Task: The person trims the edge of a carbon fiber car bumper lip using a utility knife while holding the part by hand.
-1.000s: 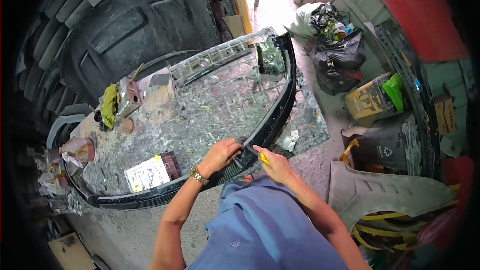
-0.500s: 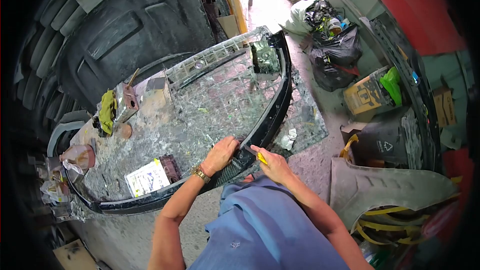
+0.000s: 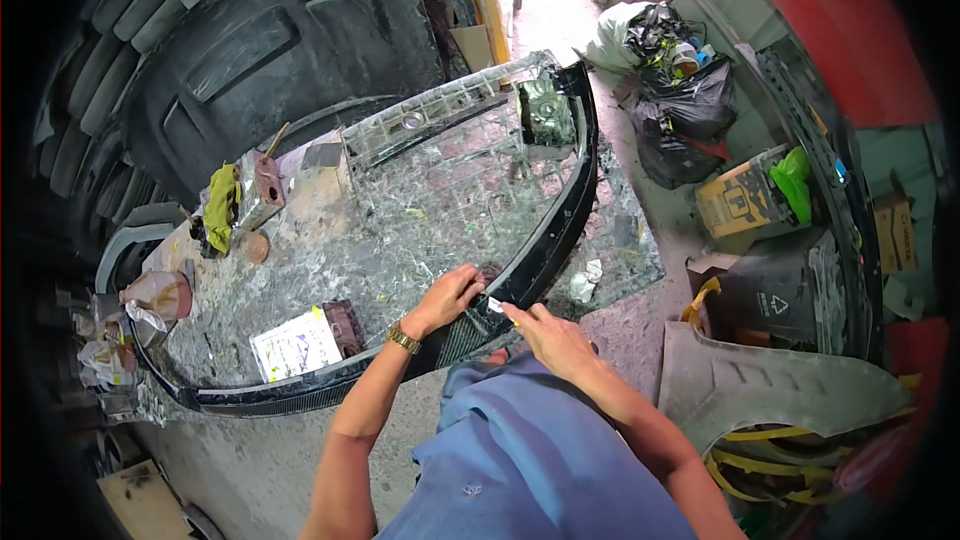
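Observation:
A long, curved black car part [image 3: 558, 240] lies along the near and right side of the paint-stained worktable [image 3: 400, 230]. My left hand [image 3: 448, 300], with a gold watch at the wrist, rests on its inner edge, fingers bent together; whatever lies between them is too small to tell. On the other side of the same spot, my right hand [image 3: 553, 338] is closed round a yellow-handled tool [image 3: 510, 314], mostly hidden by the fingers. The tool's pale, shiny tip is at the black part, close to my left fingertips.
A white printed sheet [image 3: 298, 346] lies on the table's near side. Further back are a metal can [image 3: 262, 192] and a yellow-green cloth [image 3: 221, 208]. Crumpled white paper [image 3: 586, 281] sits at the right. Garbage bags [image 3: 682, 125] and a grey fender [image 3: 770, 380] stand beyond.
My right hand has turned, and less of the yellow handle shows than before. My left hand has shifted slightly. The whole view has swayed a little with the camera.

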Demonstrator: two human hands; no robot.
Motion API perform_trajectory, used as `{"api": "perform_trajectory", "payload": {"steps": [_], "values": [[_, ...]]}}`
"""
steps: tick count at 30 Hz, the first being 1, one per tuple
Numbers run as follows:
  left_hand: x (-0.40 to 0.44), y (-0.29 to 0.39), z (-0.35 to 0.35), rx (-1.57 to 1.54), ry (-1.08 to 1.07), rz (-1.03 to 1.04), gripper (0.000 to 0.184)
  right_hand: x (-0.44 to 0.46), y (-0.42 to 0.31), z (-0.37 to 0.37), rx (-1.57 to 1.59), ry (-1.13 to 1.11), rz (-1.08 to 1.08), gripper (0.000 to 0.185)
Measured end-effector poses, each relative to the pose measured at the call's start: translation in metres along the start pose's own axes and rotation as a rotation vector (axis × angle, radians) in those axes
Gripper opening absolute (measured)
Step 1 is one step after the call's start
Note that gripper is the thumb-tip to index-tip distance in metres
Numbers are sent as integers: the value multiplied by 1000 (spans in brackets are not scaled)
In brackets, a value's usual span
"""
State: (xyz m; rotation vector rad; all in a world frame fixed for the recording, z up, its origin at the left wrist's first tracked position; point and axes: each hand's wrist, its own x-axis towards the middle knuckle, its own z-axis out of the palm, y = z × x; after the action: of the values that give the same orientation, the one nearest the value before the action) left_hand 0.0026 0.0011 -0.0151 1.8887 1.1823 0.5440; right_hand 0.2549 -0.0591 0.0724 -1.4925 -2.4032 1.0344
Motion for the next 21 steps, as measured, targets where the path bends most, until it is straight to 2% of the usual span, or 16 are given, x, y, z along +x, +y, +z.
{"api": "perform_trajectory", "payload": {"steps": [7,12,19,21], "values": [[1,8,-1,-3,12,10,20,7,-3,10,-48,-126,56,55],[-2,11,2,-88,49,-24,21,10,-3,9,-148,-84,11,75],[-8,5,9,-206,84,-120,23,13,2,11,-181,-110,4,78],[-8,4,11,-246,58,-183,21,13,1,9,-173,-76,-6,64]]}}
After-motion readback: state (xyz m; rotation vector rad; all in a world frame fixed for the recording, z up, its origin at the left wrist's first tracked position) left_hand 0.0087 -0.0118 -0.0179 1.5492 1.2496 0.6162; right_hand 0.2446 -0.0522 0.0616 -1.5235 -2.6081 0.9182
